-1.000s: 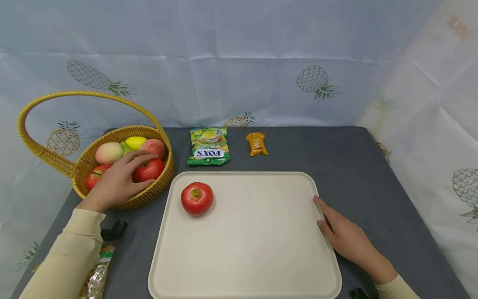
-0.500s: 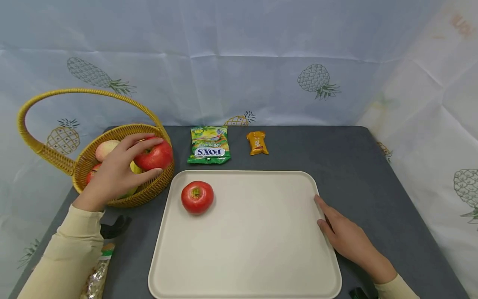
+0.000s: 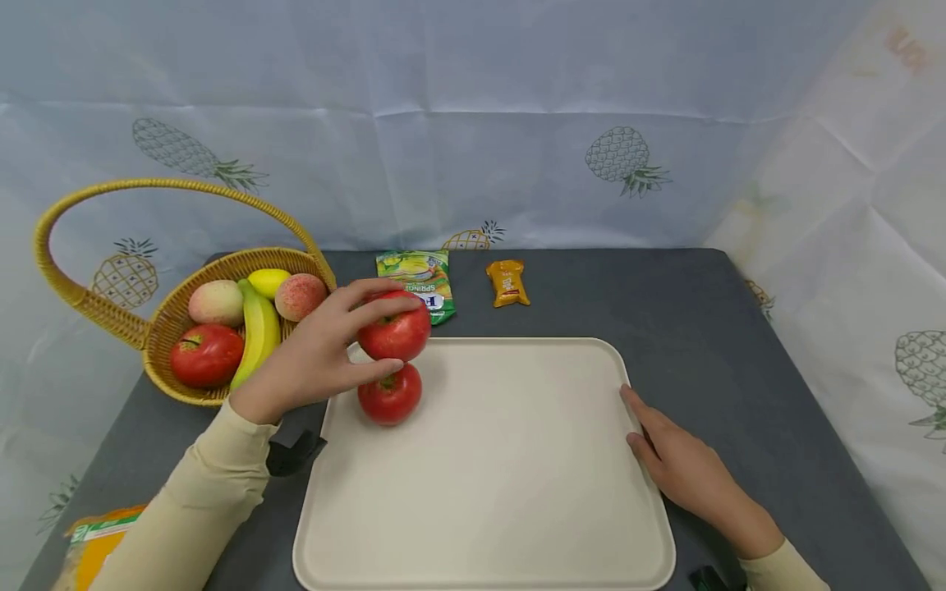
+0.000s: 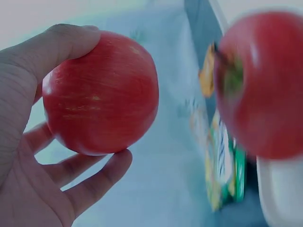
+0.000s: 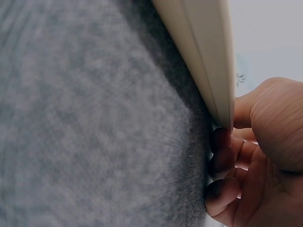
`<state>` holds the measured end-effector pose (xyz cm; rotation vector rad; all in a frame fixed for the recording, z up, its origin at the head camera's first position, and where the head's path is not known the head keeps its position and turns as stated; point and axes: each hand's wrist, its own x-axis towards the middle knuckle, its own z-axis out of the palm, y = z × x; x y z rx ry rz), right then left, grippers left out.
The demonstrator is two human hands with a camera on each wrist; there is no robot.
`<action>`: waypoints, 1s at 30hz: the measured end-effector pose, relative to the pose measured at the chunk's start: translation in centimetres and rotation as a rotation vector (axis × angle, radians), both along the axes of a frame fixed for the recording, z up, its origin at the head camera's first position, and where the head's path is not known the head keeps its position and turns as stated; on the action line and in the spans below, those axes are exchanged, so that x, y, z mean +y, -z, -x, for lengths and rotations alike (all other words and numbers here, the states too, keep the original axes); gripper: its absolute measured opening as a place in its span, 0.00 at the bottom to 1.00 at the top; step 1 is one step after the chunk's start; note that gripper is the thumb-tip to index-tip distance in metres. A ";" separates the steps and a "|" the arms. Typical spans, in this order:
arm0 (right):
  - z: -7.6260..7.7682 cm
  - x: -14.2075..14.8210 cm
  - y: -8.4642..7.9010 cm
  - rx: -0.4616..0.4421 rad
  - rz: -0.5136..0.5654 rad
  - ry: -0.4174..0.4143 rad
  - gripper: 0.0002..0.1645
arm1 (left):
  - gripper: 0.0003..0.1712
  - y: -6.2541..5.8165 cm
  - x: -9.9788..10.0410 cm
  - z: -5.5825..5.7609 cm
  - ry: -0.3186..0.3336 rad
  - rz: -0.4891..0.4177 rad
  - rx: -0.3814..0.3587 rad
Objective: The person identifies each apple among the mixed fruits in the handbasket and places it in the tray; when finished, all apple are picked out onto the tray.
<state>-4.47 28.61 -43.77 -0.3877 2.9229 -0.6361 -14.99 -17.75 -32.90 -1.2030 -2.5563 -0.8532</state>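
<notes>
My left hand [image 3: 314,353] grips a red apple [image 3: 397,326] between thumb and fingers, raised over the far left corner of the beige tray [image 3: 502,460]. Below it, a second red apple [image 3: 389,400] rests on the tray, partly covered by my thumb in the head view. The left wrist view shows the held apple [image 4: 102,94] with the thumb on one side and fingers on the other, and the tray's apple [image 4: 267,90] beside it, blurred. At the tray's right edge, my right hand [image 3: 691,472] holds the rim, its fingers [image 5: 222,163] curled at the underside.
A wicker basket [image 3: 199,396] at the left holds an apple [image 3: 207,355], a banana [image 3: 259,324], a lemon [image 3: 268,281] and two peaches [image 3: 299,296]. Behind the tray lie a green candy bag [image 3: 436,287] and a small orange packet [image 3: 507,283]. Another package [image 3: 103,546] lies front left.
My left hand has lifted the apple out of the basket and carried it right, over the tray. The right hand stays at the tray's edge.
</notes>
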 end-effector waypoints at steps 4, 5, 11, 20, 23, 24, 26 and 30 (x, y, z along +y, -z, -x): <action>0.1 -0.1 0.0 0.002 -0.004 -0.001 0.43 | 0.38 0.7 2.4 -0.1 0.054 0.042 -0.017; 0.1 -0.1 0.0 0.003 -0.004 -0.001 0.43 | 0.38 0.8 3.0 -0.1 0.069 0.058 -0.021; 0.1 -0.1 0.1 0.005 -0.006 0.004 0.44 | 0.35 1.8 6.1 -0.4 0.137 0.164 -0.062; 0.1 -0.1 -0.1 0.007 0.003 0.005 0.43 | 0.33 3.1 8.4 -1.1 0.159 0.231 -0.107; 0.1 -0.1 -0.2 0.007 0.004 0.004 0.43 | 0.32 3.6 9.0 -1.3 0.150 0.253 -0.097; 0.1 -0.1 -0.2 0.007 0.004 0.004 0.43 | 0.32 3.7 9.2 -1.3 0.148 0.264 -0.095; 0.1 0.0 -0.1 0.004 0.008 0.005 0.43 | 0.32 4.0 9.5 -1.4 0.151 0.285 -0.090; 0.0 0.0 0.0 0.002 0.015 0.007 0.43 | 0.33 4.6 9.9 -1.5 0.160 0.313 -0.083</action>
